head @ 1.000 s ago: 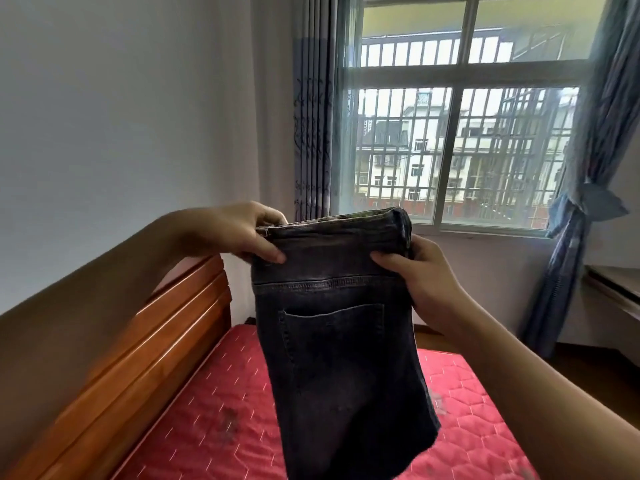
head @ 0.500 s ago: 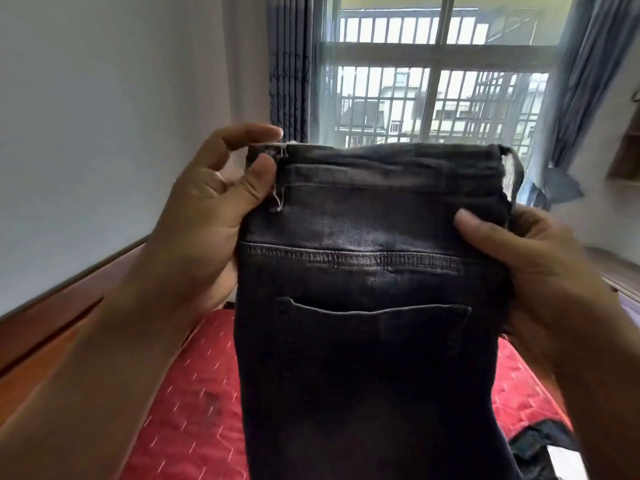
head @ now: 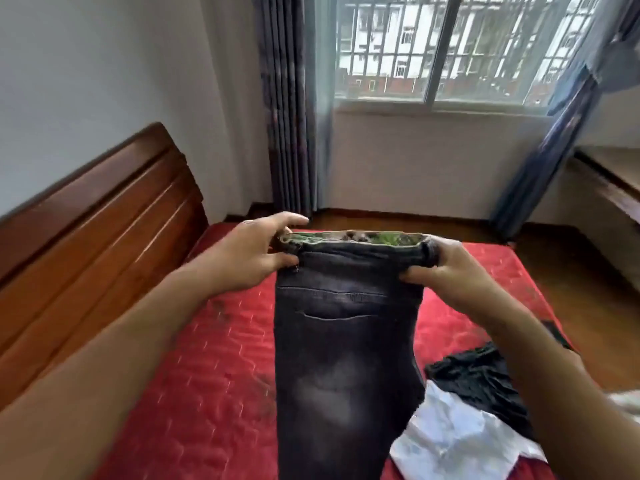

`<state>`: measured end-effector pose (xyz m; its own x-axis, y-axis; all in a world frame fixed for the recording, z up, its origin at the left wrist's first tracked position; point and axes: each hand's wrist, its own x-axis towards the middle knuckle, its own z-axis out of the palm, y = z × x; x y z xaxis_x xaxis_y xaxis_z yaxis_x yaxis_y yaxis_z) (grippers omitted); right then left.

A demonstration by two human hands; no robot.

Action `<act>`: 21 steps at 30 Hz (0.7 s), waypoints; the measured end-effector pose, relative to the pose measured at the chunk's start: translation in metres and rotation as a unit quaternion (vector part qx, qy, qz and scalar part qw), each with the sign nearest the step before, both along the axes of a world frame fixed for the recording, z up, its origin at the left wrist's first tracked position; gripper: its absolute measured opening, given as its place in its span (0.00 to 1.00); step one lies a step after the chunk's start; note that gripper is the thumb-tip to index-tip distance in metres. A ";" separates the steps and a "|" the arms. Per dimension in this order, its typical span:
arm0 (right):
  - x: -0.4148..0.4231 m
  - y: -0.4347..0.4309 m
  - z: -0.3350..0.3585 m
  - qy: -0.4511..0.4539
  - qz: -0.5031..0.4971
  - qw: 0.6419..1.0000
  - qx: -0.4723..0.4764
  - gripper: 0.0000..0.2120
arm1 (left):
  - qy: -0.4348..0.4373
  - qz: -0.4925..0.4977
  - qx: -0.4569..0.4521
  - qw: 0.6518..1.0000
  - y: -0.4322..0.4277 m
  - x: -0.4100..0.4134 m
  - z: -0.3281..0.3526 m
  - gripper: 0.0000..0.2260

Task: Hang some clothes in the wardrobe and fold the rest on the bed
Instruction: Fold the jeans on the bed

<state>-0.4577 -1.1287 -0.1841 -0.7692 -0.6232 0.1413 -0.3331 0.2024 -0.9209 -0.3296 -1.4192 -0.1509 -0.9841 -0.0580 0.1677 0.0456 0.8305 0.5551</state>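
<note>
I hold a pair of dark grey jeans (head: 346,358) by the waistband, back pocket toward me, legs hanging down over the red mattress (head: 214,393). My left hand (head: 256,254) pinches the left end of the waistband between thumb and fingers. My right hand (head: 446,268) grips the right end, fingers curled round the band. A patterned green lining shows inside the waistband. On the bed to the right lie a black garment (head: 485,382) and a white garment (head: 453,441), partly under the jeans and my right arm.
A wooden headboard (head: 90,230) runs along the bed's left side against the wall. Beyond the bed are a barred window (head: 450,46), dark curtains (head: 287,109) at both sides and a strip of wooden floor. A wooden desk edge (head: 613,181) shows at right.
The jeans and both hands have come down from chest height toward the bed, and the view has tipped downward. The black and white garments on the mattress have come into sight.
</note>
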 end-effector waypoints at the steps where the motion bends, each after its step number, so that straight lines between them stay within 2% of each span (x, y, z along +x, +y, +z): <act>1: -0.007 -0.003 -0.030 0.000 -0.008 0.998 0.055 0.13 | -0.029 0.008 -0.008 1.000 0.001 -0.004 -0.030 0.26; 5: -0.018 -0.012 -0.146 0.032 -0.033 0.969 0.243 0.13 | -0.101 0.059 -0.067 0.991 0.007 -0.009 -0.146 0.21; 8: -0.020 -0.021 -0.207 0.047 -0.015 0.947 0.316 0.15 | -0.130 0.093 -0.124 0.979 0.008 -0.012 -0.212 0.18; 11: -0.037 -0.038 -0.249 0.061 -0.034 0.929 0.364 0.17 | -0.155 0.120 -0.108 0.975 0.000 -0.031 -0.255 0.17; 14: -0.070 -0.072 -0.278 0.038 -0.047 0.934 0.351 0.15 | -0.153 0.138 -0.048 0.977 -0.020 -0.069 -0.290 0.16; 17: -0.122 -0.114 -0.304 -0.015 -0.076 0.953 0.294 0.12 | -0.122 0.148 -0.003 0.981 -0.055 -0.124 -0.321 0.18; 21: -0.177 -0.161 -0.341 -0.088 -0.098 0.978 0.162 0.29 | -0.129 0.125 0.007 0.984 -0.093 -0.190 -0.370 0.33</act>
<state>-0.6347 -1.2901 -0.5255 -0.8735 -0.4508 -0.1840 -0.1012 0.5377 -0.8370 -0.5194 -1.5122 -0.5209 -0.9482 -0.3049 -0.0890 -0.3039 0.7895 0.5331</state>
